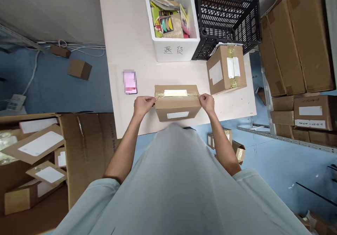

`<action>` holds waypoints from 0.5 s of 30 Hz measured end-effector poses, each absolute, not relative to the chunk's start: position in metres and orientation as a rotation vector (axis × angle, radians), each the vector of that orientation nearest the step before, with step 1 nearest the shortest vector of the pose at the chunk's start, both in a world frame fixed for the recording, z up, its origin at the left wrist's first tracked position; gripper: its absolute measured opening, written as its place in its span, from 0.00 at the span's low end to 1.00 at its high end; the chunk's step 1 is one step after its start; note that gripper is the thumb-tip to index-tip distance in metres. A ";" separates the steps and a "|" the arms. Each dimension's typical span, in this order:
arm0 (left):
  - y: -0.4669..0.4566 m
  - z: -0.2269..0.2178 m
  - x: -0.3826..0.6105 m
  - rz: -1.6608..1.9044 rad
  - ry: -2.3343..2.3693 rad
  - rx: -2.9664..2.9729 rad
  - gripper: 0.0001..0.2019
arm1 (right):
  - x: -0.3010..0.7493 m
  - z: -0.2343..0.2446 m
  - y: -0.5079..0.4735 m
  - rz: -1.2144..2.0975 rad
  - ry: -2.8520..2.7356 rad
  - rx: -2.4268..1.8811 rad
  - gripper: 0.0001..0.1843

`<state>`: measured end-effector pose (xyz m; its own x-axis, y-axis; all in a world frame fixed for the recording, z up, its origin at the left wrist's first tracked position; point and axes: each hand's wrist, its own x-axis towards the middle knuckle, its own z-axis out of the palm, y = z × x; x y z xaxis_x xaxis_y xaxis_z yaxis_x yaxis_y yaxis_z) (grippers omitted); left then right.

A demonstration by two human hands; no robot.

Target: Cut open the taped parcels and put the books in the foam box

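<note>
A closed cardboard box [177, 102] sits on the white table near its front edge. Clear packing tape [159, 96] runs lengthwise along its top and partly crosses a white label [175, 93]. A second white label [178, 115] is on the side facing me. My left hand [144, 105] is closed in a pinch at the tape's left end, against the box's edge. At the opposite end, my right hand [207, 103] pinches the tape the same way. A phone [130, 81] with a blurred pink screen lies beyond my left hand.
On the table [123, 35] stand a white bin [175, 51] of books, a black plastic crate [226, 17] and a taped carton [223, 68]. To the left, a large open carton [86, 150] holds several parcels. Shelving with boxes [310, 112] is at the right.
</note>
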<state>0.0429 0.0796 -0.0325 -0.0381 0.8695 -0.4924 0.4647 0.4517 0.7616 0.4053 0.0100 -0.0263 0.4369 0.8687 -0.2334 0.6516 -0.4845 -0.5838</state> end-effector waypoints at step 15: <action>0.027 -0.025 0.042 0.309 1.725 1.125 0.22 | 0.389 -0.035 -0.050 0.737 -1.252 -2.235 0.14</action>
